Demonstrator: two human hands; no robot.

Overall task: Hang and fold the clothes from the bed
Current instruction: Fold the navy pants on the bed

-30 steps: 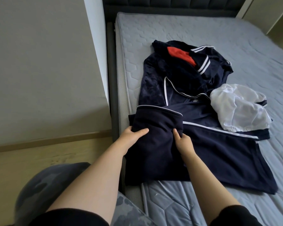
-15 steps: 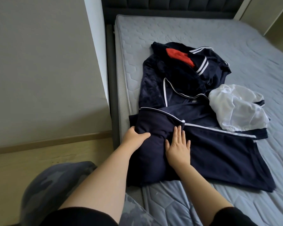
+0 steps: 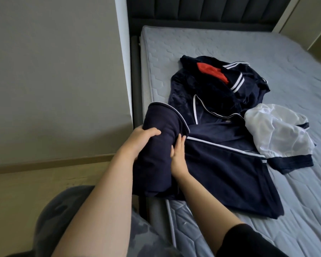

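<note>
A folded navy garment with white piping (image 3: 159, 138) is lifted at the bed's left edge. My left hand (image 3: 141, 138) grips its left side, thumb over the top. My right hand (image 3: 177, 154) lies flat against its right side, fingers straight. Beneath and to the right a larger navy garment (image 3: 230, 175) is spread on the grey mattress (image 3: 211, 45). Behind it lies a heap of dark navy clothes (image 3: 208, 93) with white stripes and a red piece (image 3: 209, 71). A white garment with navy trim (image 3: 278, 134) sits at the right of the heap.
A grey wall panel (image 3: 54, 80) stands close along the bed's left side, with a wooden floor strip (image 3: 44, 182) below it. The dark padded headboard (image 3: 202, 10) closes the far end. My camouflage-clad knee (image 3: 67, 219) is at the bottom left.
The folded navy garment has been raised from flat on the bed into a thick bundle. My left hand now wraps its side; my right hand moved from pressing on top to its right flank.
</note>
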